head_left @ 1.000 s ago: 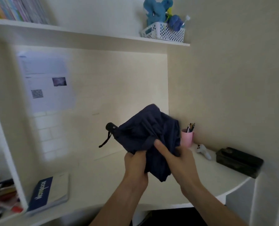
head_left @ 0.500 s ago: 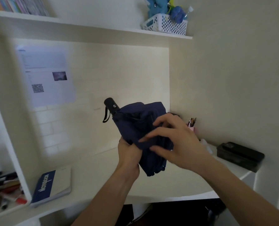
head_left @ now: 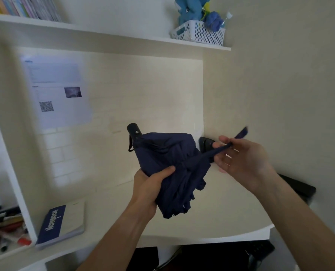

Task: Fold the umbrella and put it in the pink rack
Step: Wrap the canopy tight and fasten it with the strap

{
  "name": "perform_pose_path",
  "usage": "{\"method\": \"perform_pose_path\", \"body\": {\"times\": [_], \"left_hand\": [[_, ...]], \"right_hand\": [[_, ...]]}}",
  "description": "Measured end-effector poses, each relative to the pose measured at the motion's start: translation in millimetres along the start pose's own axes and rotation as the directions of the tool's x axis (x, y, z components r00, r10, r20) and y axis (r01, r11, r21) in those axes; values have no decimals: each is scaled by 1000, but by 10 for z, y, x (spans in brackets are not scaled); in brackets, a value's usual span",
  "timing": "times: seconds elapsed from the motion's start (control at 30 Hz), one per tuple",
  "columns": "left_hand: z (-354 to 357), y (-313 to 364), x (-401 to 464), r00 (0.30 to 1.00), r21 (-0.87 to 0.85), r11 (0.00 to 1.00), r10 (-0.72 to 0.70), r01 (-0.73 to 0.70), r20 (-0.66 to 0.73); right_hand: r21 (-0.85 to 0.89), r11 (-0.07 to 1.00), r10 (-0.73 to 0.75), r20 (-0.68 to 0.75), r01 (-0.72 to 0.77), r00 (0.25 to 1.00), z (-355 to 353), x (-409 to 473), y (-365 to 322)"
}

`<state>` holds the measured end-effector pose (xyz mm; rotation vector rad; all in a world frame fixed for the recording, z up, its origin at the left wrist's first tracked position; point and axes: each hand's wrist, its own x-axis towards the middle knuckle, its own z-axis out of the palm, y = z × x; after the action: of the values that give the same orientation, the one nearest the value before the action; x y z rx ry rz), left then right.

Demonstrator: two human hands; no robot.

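Gripping umbrella (head_left: 168,165), left hand (head_left: 149,189); right hand (head_left: 243,159) pinches strap (head_left: 217,151).

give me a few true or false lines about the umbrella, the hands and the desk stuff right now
1. The left hand grips the bunched navy fabric umbrella. True.
2. The right hand pinches the umbrella's navy closure strap, pulled out to the right. True.
3. The umbrella lies flat on the white desk. False: it is held above it.
4. The blue-covered notebook sits in the white perforated basket. False: it lies on the desk's left side.
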<state>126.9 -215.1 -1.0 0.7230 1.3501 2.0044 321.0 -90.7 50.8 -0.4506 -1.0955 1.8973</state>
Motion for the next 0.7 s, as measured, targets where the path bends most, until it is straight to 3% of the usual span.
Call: {"method": "perform_pose_path", "body": {"times": [0.13,0.23,0.3,0.37,0.4,0.43,0.5,0.57,0.7], "left_hand": [[-113,31,68,997,46,998,45,-42,-58],[-214,68,134,989,155,983,111,-96,-93],[-265,87,172,982,229,965,157,-130,-102],[-276,105,182,976,288,946,188,-150,-109],[-266,111,185,974,313,937,198,-156,-108],[-252,111,181,974,332,930,203,-158,-105],[-212,107,178,975,357,921,203,-158,-92],[-179,97,166,977,358,920,200,-161,-76],[-211,100,144,985,326,936,162,-133,-61]], "right_hand": [[-127,990,71,44,-65,997,-138,-34,-185],[-345,933,114,23,-99,993,-226,-68,-299],[-514,857,-13,-94,-37,995,-249,-36,-296],[-664,732,-336,-156,154,929,-160,-32,-195],[-705,661,-448,-96,257,889,-68,-54,-100],[-735,598,-460,12,320,888,25,-68,23],[-818,479,-275,206,319,939,177,-40,308],[-881,374,-100,273,290,957,229,68,523],[-850,448,6,313,277,950,241,189,558]]}}
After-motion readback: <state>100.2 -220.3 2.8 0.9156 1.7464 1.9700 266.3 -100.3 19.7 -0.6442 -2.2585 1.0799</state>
